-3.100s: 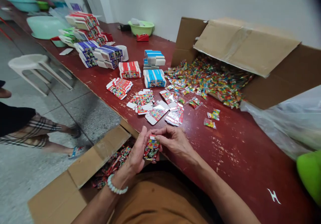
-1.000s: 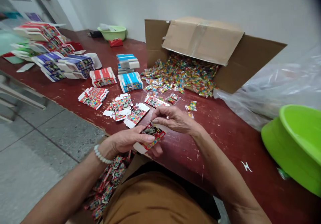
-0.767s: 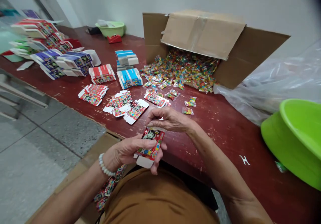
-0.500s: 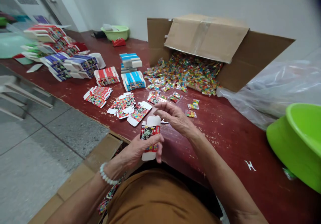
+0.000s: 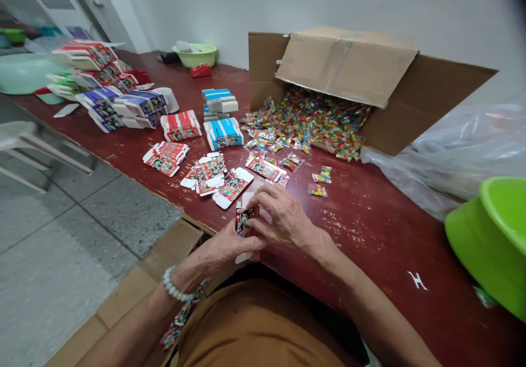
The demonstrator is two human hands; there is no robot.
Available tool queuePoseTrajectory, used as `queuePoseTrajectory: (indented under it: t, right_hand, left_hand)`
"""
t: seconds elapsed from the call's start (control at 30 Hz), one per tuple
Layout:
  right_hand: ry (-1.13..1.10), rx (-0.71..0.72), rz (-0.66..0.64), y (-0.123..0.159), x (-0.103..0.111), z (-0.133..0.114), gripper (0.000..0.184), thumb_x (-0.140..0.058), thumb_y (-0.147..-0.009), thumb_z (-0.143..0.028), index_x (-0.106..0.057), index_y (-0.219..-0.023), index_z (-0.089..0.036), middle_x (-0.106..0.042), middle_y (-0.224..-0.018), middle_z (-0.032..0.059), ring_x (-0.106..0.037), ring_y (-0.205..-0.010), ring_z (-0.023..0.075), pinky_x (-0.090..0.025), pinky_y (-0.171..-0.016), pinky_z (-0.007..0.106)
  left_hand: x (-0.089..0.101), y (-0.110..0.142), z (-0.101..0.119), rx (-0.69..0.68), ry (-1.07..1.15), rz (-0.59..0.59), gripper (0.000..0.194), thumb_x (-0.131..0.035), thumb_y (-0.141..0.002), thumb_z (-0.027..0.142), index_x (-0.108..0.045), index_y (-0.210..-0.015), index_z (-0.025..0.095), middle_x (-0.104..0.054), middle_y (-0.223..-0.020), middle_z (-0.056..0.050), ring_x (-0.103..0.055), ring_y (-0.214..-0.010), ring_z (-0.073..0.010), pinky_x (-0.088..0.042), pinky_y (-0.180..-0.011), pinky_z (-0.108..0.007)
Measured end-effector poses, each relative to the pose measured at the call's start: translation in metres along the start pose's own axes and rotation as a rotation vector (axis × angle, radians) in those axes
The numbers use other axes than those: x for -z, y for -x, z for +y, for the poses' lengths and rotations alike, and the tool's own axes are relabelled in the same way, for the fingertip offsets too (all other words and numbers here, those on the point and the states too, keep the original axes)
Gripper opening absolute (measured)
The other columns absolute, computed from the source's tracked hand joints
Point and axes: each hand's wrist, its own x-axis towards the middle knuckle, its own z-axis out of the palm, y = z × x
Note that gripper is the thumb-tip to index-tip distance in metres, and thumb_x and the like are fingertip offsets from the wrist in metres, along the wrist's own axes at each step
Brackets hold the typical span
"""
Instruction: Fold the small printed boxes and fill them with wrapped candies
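Observation:
A small red printed carton (image 5: 243,220) with white flaps stands between my hands, just above the table's near edge. My left hand (image 5: 228,245) is closed around its lower part, thumb across the front. The fingers of my right hand (image 5: 283,216) are bent onto its upper right side, hiding much of it. Beyond my hands lie several flattened red cartons (image 5: 233,187), with another flat carton (image 5: 265,168) farther to the right. Small clear packets of coloured candy (image 5: 317,190) lie to the right of these.
A cardboard box (image 5: 349,63) on its side spills candy packets (image 5: 312,120) onto the dark red table (image 5: 370,230). Bundles of blue cartons (image 5: 224,133), red cartons (image 5: 181,125) and purple cartons (image 5: 139,103) stand left. A green basin (image 5: 472,235) and plastic sheeting (image 5: 444,142) are right.
My right hand has come down and left from above the table onto the carton. The carton has turned slightly in my left hand. The whole view has shifted a little.

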Motion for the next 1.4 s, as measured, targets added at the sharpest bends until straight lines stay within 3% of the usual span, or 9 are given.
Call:
queuePoseTrajectory:
  t: [0.37, 0.53, 0.67, 0.8, 0.9, 0.97, 1.07, 1.23, 1.4]
  right_hand:
    - [-0.304, -0.283, -0.264, 0.004, 0.014, 0.010, 0.008, -0.073, -0.076, -0.017, -0.065, -0.076, -0.017, -0.060, -0.065, -0.0030, -0.048, -0.055, 0.0086, -0.034, -0.054, 0.022]
    - [-0.308, -0.277, -0.305, 0.007, 0.016, 0.012, 0.009, -0.067, -0.082, -0.018, -0.062, -0.074, -0.018, -0.055, -0.060, -0.0040, -0.045, -0.054, 0.0083, -0.032, -0.055, 0.023]
    - [-0.562, -0.263, -0.470, 0.007, 0.015, 0.019, 0.006, -0.062, -0.085, -0.022, -0.056, -0.087, -0.020, -0.057, -0.069, -0.0034, -0.046, -0.059, 0.0104, -0.036, -0.056, 0.023]
    - [-0.693, -0.275, -0.511, 0.005, 0.010, 0.022, 0.021, -0.066, -0.079, -0.019, -0.048, -0.091, -0.021, -0.056, -0.075, -0.0037, -0.048, -0.064, 0.0122, -0.040, -0.059, 0.025]
    - [-0.621, -0.257, -0.384, 0.005, 0.003, 0.020, 0.018, -0.065, -0.081, -0.021, -0.051, -0.092, -0.021, -0.055, -0.076, -0.0032, -0.049, -0.067, 0.0130, -0.041, -0.062, 0.026]
    - [-0.503, -0.268, -0.179, 0.006, -0.004, 0.018, 0.016, -0.067, -0.081, -0.021, -0.057, -0.094, -0.021, -0.058, -0.081, -0.0007, -0.051, -0.070, 0.0136, -0.042, -0.064, 0.027]
    - [-0.513, -0.416, 0.057, 0.010, -0.019, 0.016, 0.023, -0.072, -0.078, -0.027, -0.062, -0.097, -0.021, -0.061, -0.085, 0.0018, -0.054, -0.068, 0.0141, -0.042, -0.061, 0.027]
    - [-0.840, -0.708, 0.045, 0.014, -0.032, 0.016, 0.022, -0.062, -0.081, -0.038, -0.059, -0.074, -0.018, -0.053, -0.057, -0.0035, -0.049, -0.049, 0.0119, -0.039, -0.050, 0.026]
    - [-0.706, -0.625, 0.146, 0.017, -0.026, 0.019, 0.017, -0.064, -0.081, -0.034, -0.065, -0.080, -0.017, -0.061, -0.068, -0.0020, -0.054, -0.063, 0.0121, -0.043, -0.060, 0.025]
  left_hand:
    - [0.000, -0.004, 0.004, 0.120, -0.047, -0.235, 0.030, -0.076, -0.073, 0.040, -0.055, -0.072, 0.018, -0.060, -0.057, 0.001, -0.056, -0.050, -0.0131, -0.044, -0.052, -0.026]
    - [0.004, -0.009, 0.006, 0.135, -0.117, -0.208, 0.031, -0.079, -0.069, 0.038, -0.058, -0.080, 0.017, -0.061, -0.060, 0.002, -0.059, -0.051, -0.0132, -0.047, -0.052, -0.025]
    - [0.006, -0.008, 0.011, 0.148, -0.159, -0.175, 0.028, -0.078, -0.069, 0.033, -0.060, -0.084, 0.017, -0.062, -0.061, 0.003, -0.059, -0.051, -0.0132, -0.048, -0.053, -0.026]
    - [0.005, -0.008, 0.013, 0.121, -0.201, -0.126, 0.021, -0.077, -0.066, 0.025, -0.060, -0.075, 0.016, -0.061, -0.059, 0.003, -0.054, -0.048, -0.0099, -0.040, -0.045, -0.020]
    - [0.002, -0.010, 0.008, 0.079, -0.152, -0.056, 0.017, -0.075, -0.064, 0.020, -0.059, -0.067, 0.016, -0.057, -0.054, 0.004, -0.049, -0.045, -0.0085, -0.041, -0.042, -0.019]
    - [0.000, -0.011, 0.003, 0.031, -0.067, 0.028, 0.015, -0.075, -0.065, 0.021, -0.062, -0.071, 0.016, -0.059, -0.060, 0.002, -0.053, -0.049, -0.0097, -0.048, -0.045, -0.021]
    - [-0.005, -0.012, -0.003, 0.024, 0.055, 0.161, 0.023, -0.079, -0.067, 0.027, -0.065, -0.082, 0.016, -0.064, -0.067, 0.000, -0.059, -0.055, -0.0130, -0.054, -0.048, -0.025]
    - [-0.006, -0.011, -0.009, -0.035, 0.041, 0.209, 0.029, -0.079, -0.073, 0.038, -0.066, -0.084, 0.014, -0.068, -0.072, -0.003, -0.064, -0.064, -0.0138, -0.055, -0.059, -0.023]
    - [-0.005, -0.004, -0.014, -0.202, 0.072, 0.385, 0.050, -0.080, -0.074, 0.031, -0.051, -0.114, 0.022, -0.074, -0.095, -0.002, -0.070, -0.077, -0.0172, -0.059, -0.066, -0.028]
